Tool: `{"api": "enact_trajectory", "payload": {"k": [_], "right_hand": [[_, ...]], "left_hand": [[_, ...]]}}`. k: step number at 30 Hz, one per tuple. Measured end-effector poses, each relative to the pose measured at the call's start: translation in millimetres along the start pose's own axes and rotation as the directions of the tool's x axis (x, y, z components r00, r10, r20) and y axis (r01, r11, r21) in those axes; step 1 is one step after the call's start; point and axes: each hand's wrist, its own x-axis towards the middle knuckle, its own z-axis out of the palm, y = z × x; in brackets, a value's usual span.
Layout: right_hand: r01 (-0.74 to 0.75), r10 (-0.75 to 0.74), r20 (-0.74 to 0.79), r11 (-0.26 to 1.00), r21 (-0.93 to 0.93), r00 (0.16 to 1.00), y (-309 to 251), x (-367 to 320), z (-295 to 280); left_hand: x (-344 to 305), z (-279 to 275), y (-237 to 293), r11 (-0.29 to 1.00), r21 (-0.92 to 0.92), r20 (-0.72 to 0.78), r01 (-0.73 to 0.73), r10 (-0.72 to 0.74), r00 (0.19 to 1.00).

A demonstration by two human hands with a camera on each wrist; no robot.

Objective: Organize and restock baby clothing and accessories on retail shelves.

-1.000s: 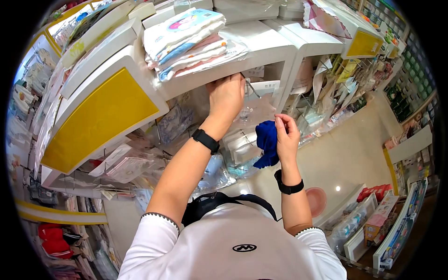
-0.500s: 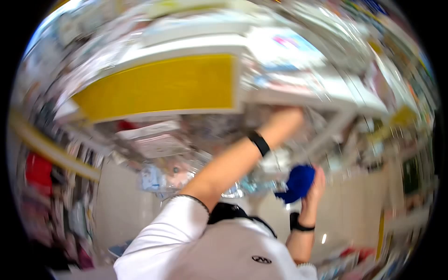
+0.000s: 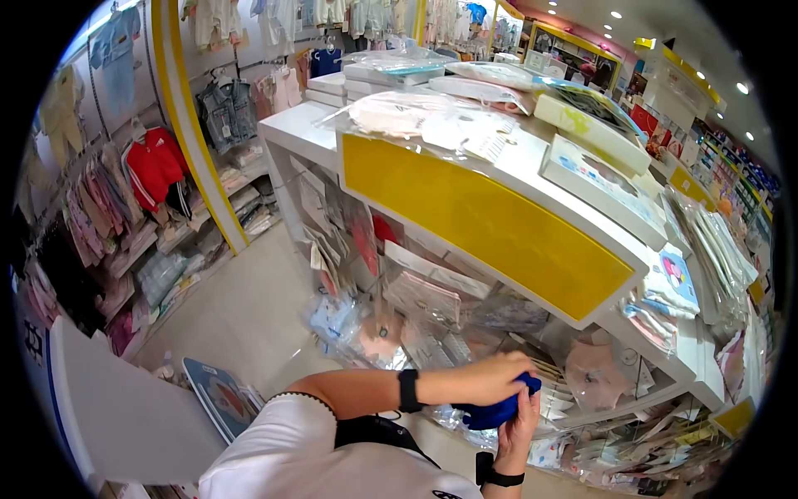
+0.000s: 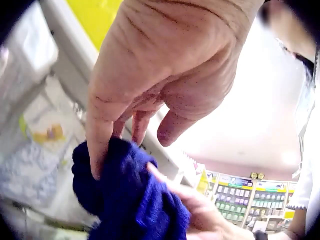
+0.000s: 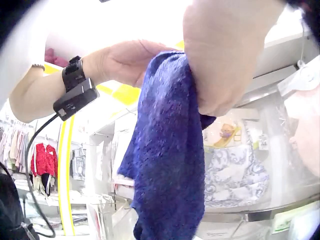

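Note:
A dark blue towel-like cloth (image 3: 492, 414) is between my two hands, low in front of the display stand. My right hand (image 3: 520, 426) grips it from the right, with the thumb lying along the fabric in the left wrist view. My left hand (image 3: 486, 378) comes over the cloth's top from the left. In the left wrist view, its fingers reach down straight onto the blue cloth (image 4: 135, 195), while the thumb stands apart from it. The right wrist view shows the cloth (image 5: 167, 150) hanging in long folds below both hands.
A white display stand with a yellow panel (image 3: 482, 224) rises just beyond my hands. Packaged baby goods hang beneath, including a pink packet (image 3: 594, 374). Boxes and folded cloths (image 3: 665, 299) lie on top. A white board (image 3: 108, 407) is at lower left; clothes racks line the wall.
My left hand has come out from under the shelf and down to the blue cloth in my right hand. The head view has swung left along the stand.

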Motion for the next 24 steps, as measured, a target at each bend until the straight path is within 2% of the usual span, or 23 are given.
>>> {"api": "enact_trajectory", "payload": {"k": [1, 2, 3, 5, 7, 11, 14, 15, 18, 20, 22, 24], "right_hand": [[-0.012, 0.012, -0.014, 1.0, 0.025, 1.0, 7, 0, 9], [-0.026, 0.028, -0.029, 0.998, 0.05, 0.999, 15, -1, 18], [-0.033, 0.037, -0.069, 0.998, 0.059, 0.997, 21, -3, 23], [-0.017, 0.022, -0.1, 0.998, 0.052, 0.995, 34, -10, 41], [0.02, -0.017, -0.137, 1.0, 0.022, 0.99, 47, -20, 70], [0.028, -0.02, -0.193, 0.999, 0.042, 0.981, 85, -36, 108], [0.015, 0.0, -0.18, 0.996, 0.087, 0.984, 115, -45, 120], [0.019, -0.002, -0.193, 0.996, 0.085, 0.981, 119, -49, 134], [0.036, -0.006, -0.229, 0.991, 0.126, 0.973, 134, -58, 153], [0.031, 0.012, -0.255, 0.986, 0.167, 0.967, 144, -59, 155], [0.012, 0.042, -0.237, 0.975, 0.222, 0.971, 149, -56, 159], [-0.045, 0.103, -0.206, 0.962, 0.269, 0.973, 149, -50, 174]], "left_hand": [[-10, -29, 12, 1.0, 0.021, -0.11, -0.02, 0.022, 0.994], [-20, -57, 15, 0.955, 0.236, -0.263, -0.181, 0.242, 0.934], [-27, -91, 23, 0.871, 0.412, -0.363, -0.269, 0.427, 0.828], [-40, -156, 40, 0.665, 0.739, -0.481, -0.109, 0.633, 0.606], [-50, -210, 52, 0.527, 0.843, -0.506, 0.107, 0.709, 0.491], [-42, -278, 23, 0.47, 0.872, -0.458, 0.137, 0.682, 0.571], [-48, -300, 7, 0.411, 0.909, -0.365, 0.065, 0.713, 0.598], [-53, -303, 10, 0.439, 0.898, -0.386, 0.022, 0.764, 0.517], [-72, -327, 12, 0.455, 0.891, -0.424, 0.016, 0.818, 0.389], [-99, -354, 19, 0.519, 0.854, -0.511, 0.039, 0.823, 0.248], [-123, -389, 9, 0.661, 0.75, -0.659, -0.026, 0.751, 0.045], [-168, -414, 13, 0.769, 0.64, -0.768, 0.002, 0.639, 0.046]]}}
